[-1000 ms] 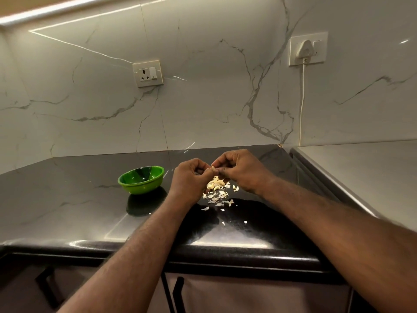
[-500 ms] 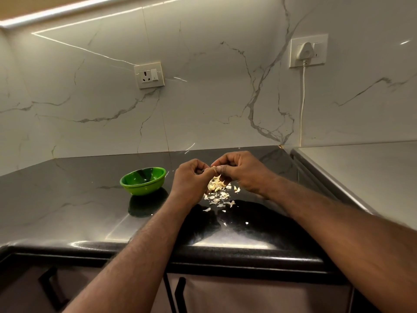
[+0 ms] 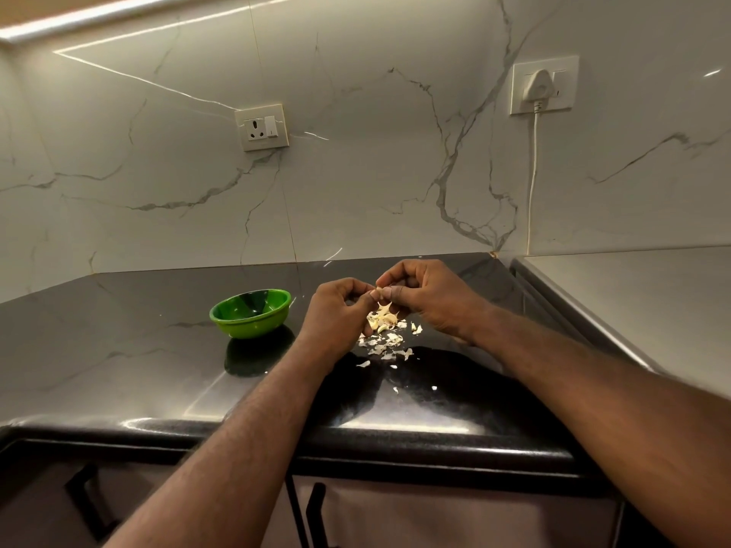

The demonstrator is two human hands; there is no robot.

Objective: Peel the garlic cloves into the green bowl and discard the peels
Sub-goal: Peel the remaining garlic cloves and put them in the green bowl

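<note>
Both sets of fingertips are meeting above the counter (image 3: 118, 350), pinching one small pale clove (image 3: 379, 289) between them. The left hand (image 3: 336, 310) is curling its fingers inward, with its thumb tip pressing against the clove. The right hand (image 3: 431, 298) is arching in from the other side, its thumb and forefinger nipping the same clove and its other fingers folding under. Both forearms are reaching up from the lower edge and converging on the hands. Directly beneath the fingers a heap of garlic (image 3: 383, 320) is lying on the black counter, with peels (image 3: 385, 346) scattered just nearer the person. The bowl (image 3: 253, 328) is standing left of the left hand, apart from it. Compared with half a second ago, the hands are keeping the same joined pinch over the heap, and the bowl and peels are lying where they were.
</note>
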